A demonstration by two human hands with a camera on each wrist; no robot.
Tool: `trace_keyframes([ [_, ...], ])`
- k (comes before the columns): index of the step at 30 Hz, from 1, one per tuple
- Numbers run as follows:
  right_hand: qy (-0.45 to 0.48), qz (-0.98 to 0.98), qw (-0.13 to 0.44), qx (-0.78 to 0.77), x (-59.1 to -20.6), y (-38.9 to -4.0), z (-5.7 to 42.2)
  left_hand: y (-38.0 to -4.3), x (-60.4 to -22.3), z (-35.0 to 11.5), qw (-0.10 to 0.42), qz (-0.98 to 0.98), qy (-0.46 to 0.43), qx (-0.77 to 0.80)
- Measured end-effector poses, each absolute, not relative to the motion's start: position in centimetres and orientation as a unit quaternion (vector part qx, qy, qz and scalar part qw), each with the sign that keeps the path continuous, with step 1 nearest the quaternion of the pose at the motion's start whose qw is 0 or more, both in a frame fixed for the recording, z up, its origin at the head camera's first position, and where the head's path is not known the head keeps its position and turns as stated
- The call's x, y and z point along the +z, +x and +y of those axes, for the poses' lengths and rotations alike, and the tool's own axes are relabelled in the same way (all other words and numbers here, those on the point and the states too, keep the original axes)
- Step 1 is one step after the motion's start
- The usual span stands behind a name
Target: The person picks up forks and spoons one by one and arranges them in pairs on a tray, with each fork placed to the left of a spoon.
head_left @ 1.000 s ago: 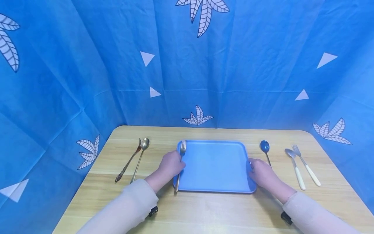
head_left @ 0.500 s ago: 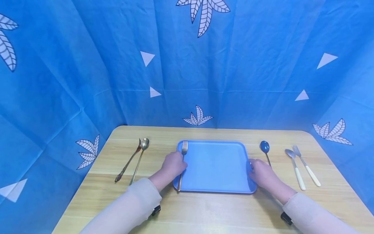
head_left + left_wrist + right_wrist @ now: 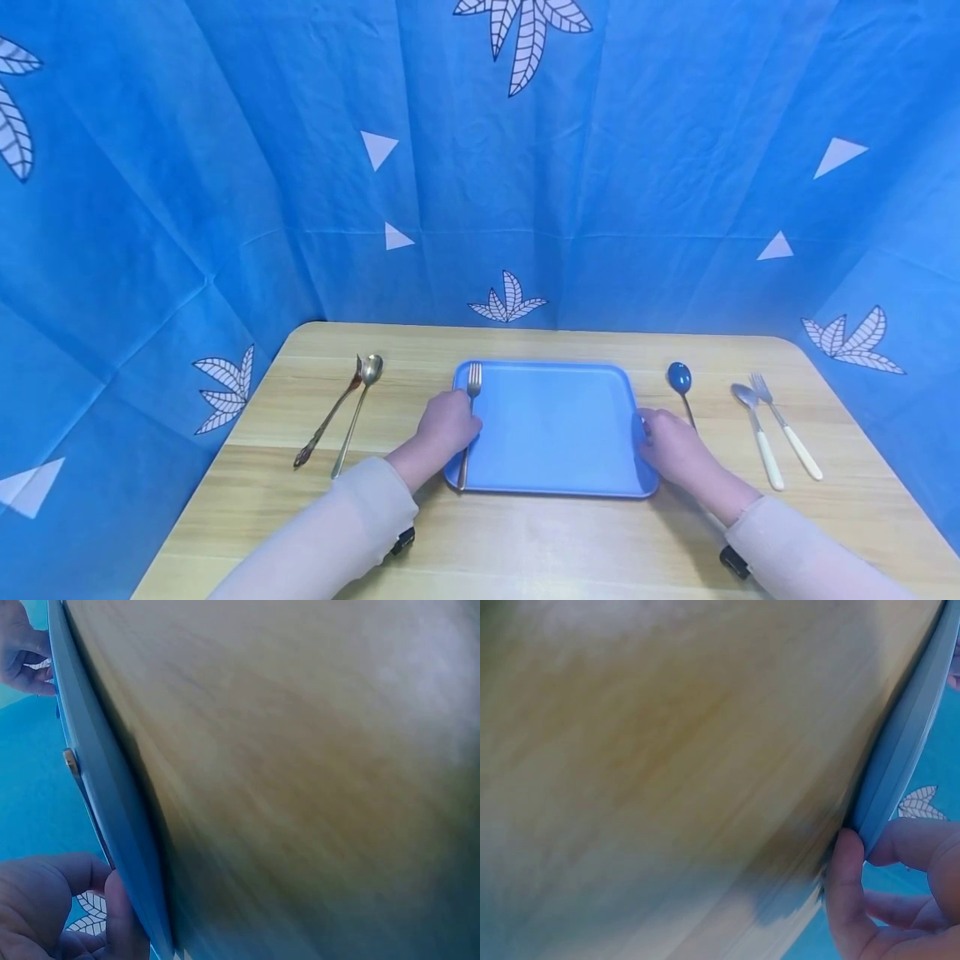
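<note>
A blue rectangular tray (image 3: 555, 429) lies in the middle of the table. Along its left side runs a metal fork (image 3: 474, 380), tines pointing away and handle end over the near rim. My left hand (image 3: 447, 425) pinches the fork's handle between thumb and finger, right at the tray's left edge. In the left wrist view the fork's handle end (image 3: 71, 761) pokes up beside the tray rim. On the opposite side my right hand (image 3: 671, 446) grips the tray's right rim; the right wrist view has thumb and finger pinching the tray edge (image 3: 900, 761).
To the left lie an ornate dark fork (image 3: 326, 423) and a long-handled spoon (image 3: 356, 425). Beyond my right hand are a dark spoon (image 3: 680, 377), a white-handled spoon (image 3: 763, 442) and a white-handled fork (image 3: 795, 437). A blue patterned curtain (image 3: 480, 167) hangs behind the table (image 3: 540, 550).
My left hand has shifted slightly right with the fork, bringing it from across the tray's left rim further onto the tray. My right hand keeps its place on the right rim.
</note>
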State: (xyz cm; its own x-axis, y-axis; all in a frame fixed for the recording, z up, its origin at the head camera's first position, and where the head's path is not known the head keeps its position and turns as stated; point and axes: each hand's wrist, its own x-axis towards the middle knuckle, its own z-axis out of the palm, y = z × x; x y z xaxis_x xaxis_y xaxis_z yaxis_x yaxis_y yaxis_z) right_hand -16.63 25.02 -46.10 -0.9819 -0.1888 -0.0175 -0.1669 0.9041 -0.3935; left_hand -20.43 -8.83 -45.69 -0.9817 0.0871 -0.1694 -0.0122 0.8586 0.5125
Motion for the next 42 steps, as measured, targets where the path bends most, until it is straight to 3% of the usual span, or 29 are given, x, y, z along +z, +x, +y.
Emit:
trace_keyframes([
  [17,-0.107,0.977,0.010,-0.186,-46.29,-16.76,25.04,-20.89,-45.57,-8.74,0.079,0.967,0.024,0.240],
  [42,-0.089,0.978,0.034,-0.187,-46.09,-16.80,25.01,-20.77,-45.89,-8.66,0.069,0.969,0.037,0.232],
])
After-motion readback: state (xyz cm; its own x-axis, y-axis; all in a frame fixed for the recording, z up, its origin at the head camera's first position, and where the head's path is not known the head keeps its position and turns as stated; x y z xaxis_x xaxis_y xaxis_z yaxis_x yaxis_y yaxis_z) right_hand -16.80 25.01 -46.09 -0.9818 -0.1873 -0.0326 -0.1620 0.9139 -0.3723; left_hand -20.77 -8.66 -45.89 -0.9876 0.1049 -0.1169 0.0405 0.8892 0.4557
